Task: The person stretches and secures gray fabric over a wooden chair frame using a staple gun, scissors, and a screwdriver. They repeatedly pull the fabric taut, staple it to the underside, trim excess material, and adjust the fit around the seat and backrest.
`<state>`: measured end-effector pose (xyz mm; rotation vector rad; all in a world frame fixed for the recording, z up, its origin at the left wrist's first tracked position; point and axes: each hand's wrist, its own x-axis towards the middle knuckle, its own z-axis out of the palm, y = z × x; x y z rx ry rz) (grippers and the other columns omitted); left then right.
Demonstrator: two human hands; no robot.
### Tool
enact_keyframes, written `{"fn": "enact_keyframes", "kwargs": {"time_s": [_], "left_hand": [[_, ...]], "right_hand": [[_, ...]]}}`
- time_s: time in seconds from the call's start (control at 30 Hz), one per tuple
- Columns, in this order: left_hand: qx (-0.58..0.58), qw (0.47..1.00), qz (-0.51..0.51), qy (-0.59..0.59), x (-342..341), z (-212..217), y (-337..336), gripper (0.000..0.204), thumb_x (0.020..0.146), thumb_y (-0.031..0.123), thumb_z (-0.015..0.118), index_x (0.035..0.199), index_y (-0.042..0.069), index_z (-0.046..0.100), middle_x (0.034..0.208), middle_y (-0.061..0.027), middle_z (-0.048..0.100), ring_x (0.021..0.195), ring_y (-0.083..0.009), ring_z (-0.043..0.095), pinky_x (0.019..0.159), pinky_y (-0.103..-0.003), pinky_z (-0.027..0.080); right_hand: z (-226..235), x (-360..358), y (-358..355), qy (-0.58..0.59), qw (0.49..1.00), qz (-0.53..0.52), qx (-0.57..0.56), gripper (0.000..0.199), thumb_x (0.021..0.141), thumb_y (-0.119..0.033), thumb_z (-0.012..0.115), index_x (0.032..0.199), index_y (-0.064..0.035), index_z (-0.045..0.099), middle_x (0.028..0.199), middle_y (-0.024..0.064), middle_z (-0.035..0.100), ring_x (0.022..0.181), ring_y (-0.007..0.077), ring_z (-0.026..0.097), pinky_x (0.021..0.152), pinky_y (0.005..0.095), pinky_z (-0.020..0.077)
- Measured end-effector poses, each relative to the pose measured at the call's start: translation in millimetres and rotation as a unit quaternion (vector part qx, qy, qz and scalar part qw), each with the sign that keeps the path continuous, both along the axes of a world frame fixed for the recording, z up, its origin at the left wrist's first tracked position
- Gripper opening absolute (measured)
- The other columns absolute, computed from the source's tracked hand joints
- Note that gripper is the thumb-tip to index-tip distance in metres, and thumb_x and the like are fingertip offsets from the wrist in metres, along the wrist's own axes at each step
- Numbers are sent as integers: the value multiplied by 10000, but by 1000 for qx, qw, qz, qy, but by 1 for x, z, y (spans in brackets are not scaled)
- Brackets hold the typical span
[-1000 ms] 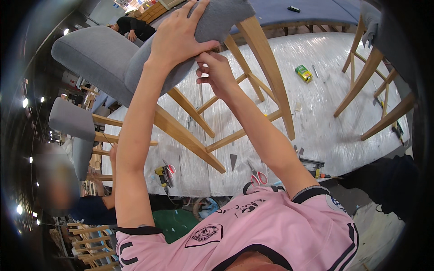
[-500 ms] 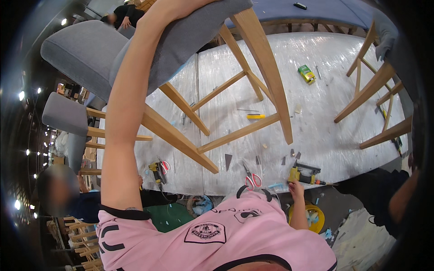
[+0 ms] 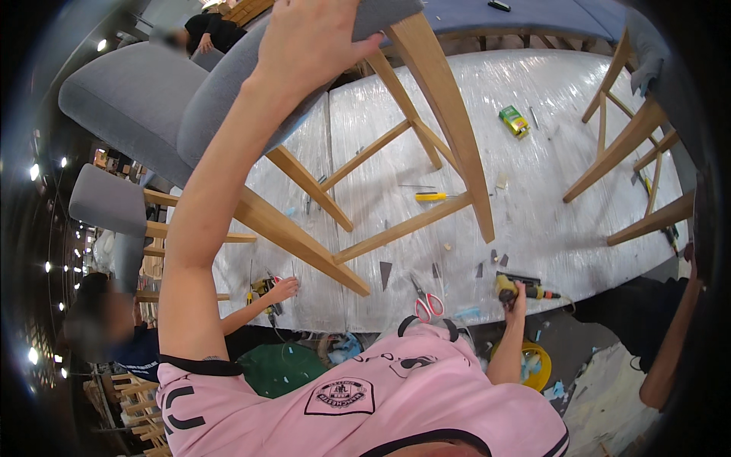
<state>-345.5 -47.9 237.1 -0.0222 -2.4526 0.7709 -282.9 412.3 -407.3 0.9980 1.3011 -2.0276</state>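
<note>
My left hand [image 3: 308,49] lies on the grey upholstery of a wooden-legged chair [image 3: 221,114], its thumb spread apart. Its fingertips run up to the picture's top edge. The chair's wooden legs stand over the plastic-wrapped table [image 3: 411,289]. Low at the right, my right hand [image 3: 518,297] is closed around a yellow and black staple gun [image 3: 505,287] at the table's near edge. Red-handled scissors [image 3: 428,305] lie left of it. A yellow-handled screwdriver [image 3: 431,196] lies beneath the chair.
Another chair [image 3: 647,152] stands on the right. A green and yellow box [image 3: 514,121] lies on the table. Dark scraps [image 3: 385,276] are scattered near the front. Below is a yellow bucket [image 3: 541,369]. At the left, a co-worker's hand [image 3: 283,289] is by another staple gun [image 3: 263,289].
My left hand has moved down from the chair's top edge onto the upholstery. My right hand has closed round the staple gun and turned it. The co-worker's hand has reached onto the table.
</note>
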Motion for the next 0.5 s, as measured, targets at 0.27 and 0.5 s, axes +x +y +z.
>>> {"fn": "enact_keyframes", "kwargs": {"time_s": [0.27, 0.5], "left_hand": [[23, 1000, -7, -16, 8, -1, 17, 884, 817, 362, 782, 1524, 29, 370, 1347, -259, 535, 1178, -401, 579, 962, -499, 493], [10, 1000, -13, -3, 18, -9, 47, 937, 773, 339, 832, 1527, 47, 360, 1359, -240, 527, 1177, -393, 575, 963, -507, 486]], "right_hand": [[218, -26, -95, 302, 916, -101, -246, 567, 1034, -300, 586, 1560, -251, 382, 1419, 89, 589, 1241, 240, 612, 956, 429, 541], [363, -91, -192, 768, 636, -76, 5, 325, 853, 36, 698, 1047, -129, 496, 1398, 208, 541, 1343, 338, 520, 1168, 495, 362]]}}
